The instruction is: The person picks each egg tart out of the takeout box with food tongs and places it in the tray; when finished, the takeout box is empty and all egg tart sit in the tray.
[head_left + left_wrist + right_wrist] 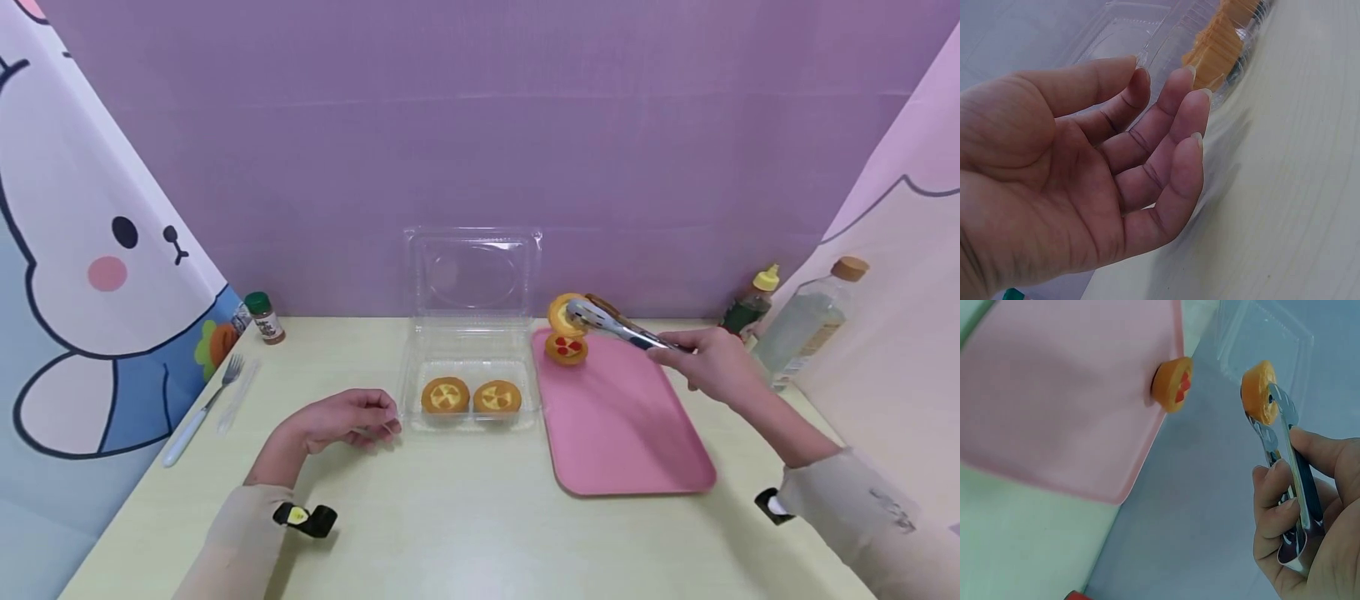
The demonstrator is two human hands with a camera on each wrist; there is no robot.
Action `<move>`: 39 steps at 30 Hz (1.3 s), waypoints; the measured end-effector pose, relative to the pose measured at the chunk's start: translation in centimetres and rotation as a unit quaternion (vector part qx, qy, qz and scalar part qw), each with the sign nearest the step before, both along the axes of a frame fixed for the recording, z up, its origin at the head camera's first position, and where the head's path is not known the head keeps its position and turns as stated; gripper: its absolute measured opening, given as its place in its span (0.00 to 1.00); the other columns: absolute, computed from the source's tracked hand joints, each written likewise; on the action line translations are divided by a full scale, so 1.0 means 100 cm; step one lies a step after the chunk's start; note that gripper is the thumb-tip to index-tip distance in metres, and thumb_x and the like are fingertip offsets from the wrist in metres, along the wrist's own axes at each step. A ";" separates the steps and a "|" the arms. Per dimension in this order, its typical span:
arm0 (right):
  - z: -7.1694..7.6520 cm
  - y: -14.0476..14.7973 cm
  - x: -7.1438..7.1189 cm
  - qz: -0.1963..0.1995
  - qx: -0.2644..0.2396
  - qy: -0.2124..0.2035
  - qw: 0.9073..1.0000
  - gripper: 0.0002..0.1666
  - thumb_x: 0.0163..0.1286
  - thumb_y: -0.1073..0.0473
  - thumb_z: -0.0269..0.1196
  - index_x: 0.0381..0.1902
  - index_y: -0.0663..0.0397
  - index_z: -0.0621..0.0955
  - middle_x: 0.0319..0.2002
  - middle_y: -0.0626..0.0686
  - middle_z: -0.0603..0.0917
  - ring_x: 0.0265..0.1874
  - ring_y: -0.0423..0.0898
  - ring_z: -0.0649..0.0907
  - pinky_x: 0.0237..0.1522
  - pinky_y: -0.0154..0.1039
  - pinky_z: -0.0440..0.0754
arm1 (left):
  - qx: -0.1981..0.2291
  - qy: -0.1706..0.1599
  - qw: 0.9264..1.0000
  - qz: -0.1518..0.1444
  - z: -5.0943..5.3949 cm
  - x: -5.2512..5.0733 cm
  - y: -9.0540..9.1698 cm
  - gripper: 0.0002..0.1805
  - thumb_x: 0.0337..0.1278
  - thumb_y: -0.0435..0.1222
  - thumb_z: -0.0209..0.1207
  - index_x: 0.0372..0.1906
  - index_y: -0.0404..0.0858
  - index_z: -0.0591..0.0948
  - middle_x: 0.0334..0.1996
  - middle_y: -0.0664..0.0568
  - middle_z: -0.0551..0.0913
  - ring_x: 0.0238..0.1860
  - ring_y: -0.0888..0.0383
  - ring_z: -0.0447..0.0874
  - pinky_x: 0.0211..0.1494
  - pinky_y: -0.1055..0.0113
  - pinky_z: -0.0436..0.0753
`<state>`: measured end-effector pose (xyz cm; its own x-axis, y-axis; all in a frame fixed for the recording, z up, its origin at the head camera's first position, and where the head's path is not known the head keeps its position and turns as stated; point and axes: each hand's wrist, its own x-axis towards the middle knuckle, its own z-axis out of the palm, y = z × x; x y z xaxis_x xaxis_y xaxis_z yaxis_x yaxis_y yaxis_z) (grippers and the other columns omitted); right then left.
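Observation:
My right hand [708, 362] grips metal tongs [1302, 481], whose tips hold a yellow tart [1259, 392] in the air above the far left of the pink tray [626, 425]. A tart with red topping [566, 349] sits below it on the tray. My left hand [347, 419], fingers loosely bent and holding nothing, is beside the left front corner of the clear plastic box [423, 350]. The box's lid stands up at the back. Inside lie two tarts with yellow patterned tops, the left one [446, 396] and the right one [497, 397], side by side.
At the left are a fork [197, 423], a clear wrapped item [238, 396] and a green-capped jar [266, 317]. Behind my right hand stand a yellow-capped bottle [748, 305] and a large clear bottle [806, 321]. A purple backdrop [480, 167] rises behind the table.

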<state>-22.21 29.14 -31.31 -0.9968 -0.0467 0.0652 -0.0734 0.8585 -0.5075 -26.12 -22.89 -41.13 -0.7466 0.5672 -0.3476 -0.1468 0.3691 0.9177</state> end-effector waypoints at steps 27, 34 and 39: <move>-0.033 0.051 -0.009 -0.027 -0.001 -0.074 0.997 0.30 0.72 0.43 0.61 0.57 0.64 0.81 0.28 0.52 0.80 0.19 0.46 0.77 0.18 0.39 0.70 | -0.003 0.002 1.000 0.001 0.002 0.001 0.000 0.15 0.74 0.42 0.54 0.48 0.33 0.75 0.46 0.47 0.84 0.48 0.52 0.85 0.50 0.58 0.84; -0.040 0.056 -0.011 -0.035 -0.002 -0.096 0.995 0.31 0.71 0.42 0.62 0.56 0.64 0.81 0.27 0.51 0.79 0.19 0.45 0.76 0.18 0.39 0.71 | -0.004 0.002 1.000 0.001 0.003 0.001 0.000 0.14 0.74 0.42 0.54 0.48 0.33 0.75 0.46 0.47 0.84 0.48 0.52 0.85 0.50 0.58 0.84; -0.043 0.058 -0.012 -0.031 -0.012 -0.107 0.994 0.32 0.71 0.42 0.63 0.57 0.64 0.81 0.29 0.52 0.79 0.19 0.46 0.77 0.19 0.39 0.73 | -0.002 0.001 1.000 0.001 0.004 0.001 0.000 0.14 0.74 0.42 0.54 0.48 0.33 0.75 0.46 0.47 0.84 0.48 0.52 0.85 0.50 0.58 0.84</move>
<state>-23.44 34.97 -35.62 -0.9888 0.0150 -0.1487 0.0920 0.8452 -0.5265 -26.00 -22.88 -40.73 -0.7480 0.5644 -0.3491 -0.1457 0.3734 0.9161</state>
